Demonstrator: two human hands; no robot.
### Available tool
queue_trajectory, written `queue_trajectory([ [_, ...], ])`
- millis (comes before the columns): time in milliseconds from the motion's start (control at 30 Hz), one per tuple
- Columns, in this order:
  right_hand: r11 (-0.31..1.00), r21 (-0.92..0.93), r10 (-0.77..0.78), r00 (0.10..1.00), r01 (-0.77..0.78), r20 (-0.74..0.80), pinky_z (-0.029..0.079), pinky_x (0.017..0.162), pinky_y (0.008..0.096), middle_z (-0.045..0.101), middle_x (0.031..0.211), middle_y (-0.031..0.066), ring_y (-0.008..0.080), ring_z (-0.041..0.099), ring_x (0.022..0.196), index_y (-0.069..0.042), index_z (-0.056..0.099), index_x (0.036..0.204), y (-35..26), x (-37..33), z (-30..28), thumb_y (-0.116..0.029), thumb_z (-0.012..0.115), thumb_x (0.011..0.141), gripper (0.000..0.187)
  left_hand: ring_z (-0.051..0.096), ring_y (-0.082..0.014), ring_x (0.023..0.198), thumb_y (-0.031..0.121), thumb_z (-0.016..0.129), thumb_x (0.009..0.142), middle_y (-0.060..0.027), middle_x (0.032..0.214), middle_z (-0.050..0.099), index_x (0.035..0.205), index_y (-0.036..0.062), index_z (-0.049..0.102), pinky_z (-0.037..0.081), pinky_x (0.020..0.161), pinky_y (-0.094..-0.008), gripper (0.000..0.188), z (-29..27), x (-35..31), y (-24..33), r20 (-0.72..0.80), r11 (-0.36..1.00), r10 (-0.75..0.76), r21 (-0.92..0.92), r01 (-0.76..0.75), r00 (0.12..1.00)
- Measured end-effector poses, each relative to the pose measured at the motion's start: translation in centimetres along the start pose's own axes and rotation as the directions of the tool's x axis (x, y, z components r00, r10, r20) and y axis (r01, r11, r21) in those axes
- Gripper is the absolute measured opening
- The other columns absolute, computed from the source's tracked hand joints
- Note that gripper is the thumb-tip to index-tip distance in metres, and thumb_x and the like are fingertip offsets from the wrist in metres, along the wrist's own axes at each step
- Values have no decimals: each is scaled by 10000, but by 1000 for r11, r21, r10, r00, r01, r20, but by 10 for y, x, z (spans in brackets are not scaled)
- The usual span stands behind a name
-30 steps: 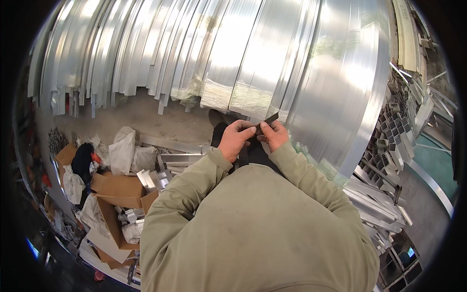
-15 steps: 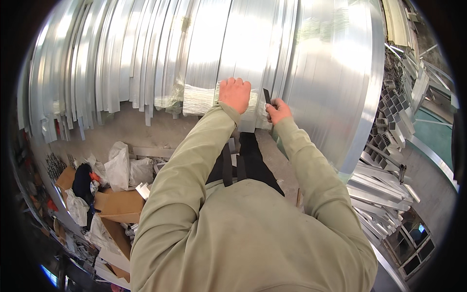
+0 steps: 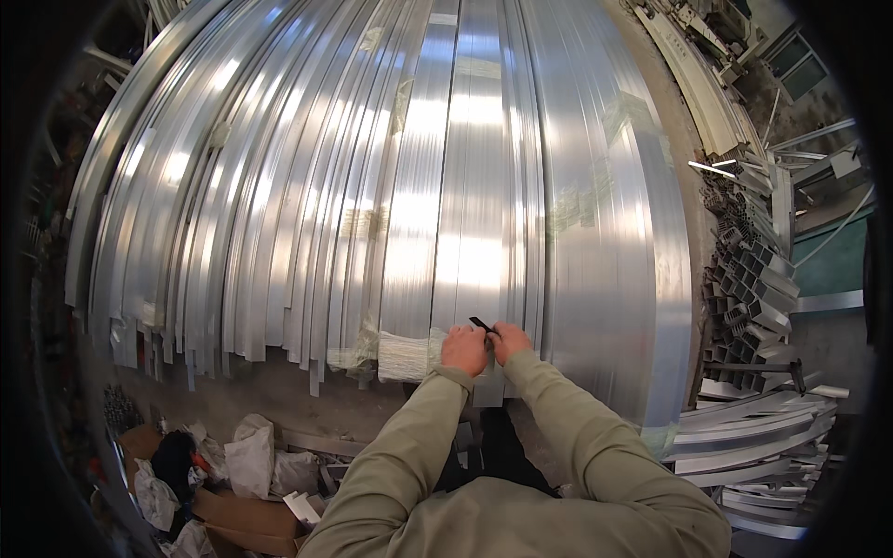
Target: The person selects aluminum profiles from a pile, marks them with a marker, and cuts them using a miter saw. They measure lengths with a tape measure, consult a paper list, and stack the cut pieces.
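Note:
My left hand (image 3: 464, 350) is closed at the near end of a silvery metal profile bundle (image 3: 468, 270); what its fingers grip, if anything, is hidden. Right beside it, my right hand (image 3: 509, 342) is closed on a slim black tool (image 3: 481, 325), which points up and to the left across the metal. Its exact kind is too small to tell. Left of my hands, clear plastic wrap (image 3: 404, 358) goes around the end of the neighbouring bundle. Both hands are close together, almost touching.
Long metal profiles (image 3: 270, 232) lie side by side to the left, and a wide wrapped stack (image 3: 595, 279) to the right. Cut box sections (image 3: 753, 298) and loose strips (image 3: 753, 437) are piled at far right. White bags (image 3: 251, 456) and a cardboard box (image 3: 246, 516) lie lower left.
The view has tilted up, showing more of the profiles' length. My right hand has come in next to my left, and the black tool now slants to the left.

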State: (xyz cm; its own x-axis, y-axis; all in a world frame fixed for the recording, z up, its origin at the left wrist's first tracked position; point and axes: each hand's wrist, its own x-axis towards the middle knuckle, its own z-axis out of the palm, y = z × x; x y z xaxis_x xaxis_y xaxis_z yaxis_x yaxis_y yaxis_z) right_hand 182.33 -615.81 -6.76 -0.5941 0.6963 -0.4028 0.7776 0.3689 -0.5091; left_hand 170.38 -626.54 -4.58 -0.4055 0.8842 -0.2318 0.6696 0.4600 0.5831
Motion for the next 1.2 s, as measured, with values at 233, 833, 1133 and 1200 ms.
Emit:
queue_trajectory([
  [233, 986, -132, -91, 991, 103, 95, 527, 911, 550, 695, 1081, 208, 453, 644, 1061, -81, 683, 1078, 28, -10, -3, -310, 618, 1031, 242, 604, -393, 1037, 241, 734, 936, -137, 999, 678, 1002, 87, 733, 495, 919, -507, 167, 5, -9, -12, -54, 994, 75, -75, -79, 996],
  [833, 989, 57, -149, 938, 138, 314, 506, 929, 553, 679, 1112, 222, 460, 630, 1108, -41, 642, 1124, 50, -146, 19, -365, 636, 1045, 333, 527, -458, 1331, 113, 682, 971, -272, 1451, 544, 1421, -71, 505, 433, 1121, -577, 517, -30, -157, -256, -438, 515, -857, -692, 506, 273],
  [1133, 848, 505, 138, 987, -162, 84, 531, 700, 426, 684, 882, 133, 249, 655, 775, -8, 628, 1095, 41, -76, -31, -312, 675, 1055, 310, 410, -438, 1449, 116, 669, 974, -209, 1503, 490, 1436, 33, 533, 332, 1189, -592, 488, -85, -32, -94, -554, 976, -85, -213, -43, 828],
  [1200, 677, 704, 197, 975, -213, 105, 505, 610, 351, 617, 815, 55, 126, 574, 689, -24, 615, 1062, 18, -51, -52, -297, 671, 1066, 279, 391, -413, 1485, 145, 685, 978, -173, 1519, 493, 1445, 68, 539, 309, 1219, -599, 495, -79, 14, -72, -477, 984, 70, -111, -138, 876],
])
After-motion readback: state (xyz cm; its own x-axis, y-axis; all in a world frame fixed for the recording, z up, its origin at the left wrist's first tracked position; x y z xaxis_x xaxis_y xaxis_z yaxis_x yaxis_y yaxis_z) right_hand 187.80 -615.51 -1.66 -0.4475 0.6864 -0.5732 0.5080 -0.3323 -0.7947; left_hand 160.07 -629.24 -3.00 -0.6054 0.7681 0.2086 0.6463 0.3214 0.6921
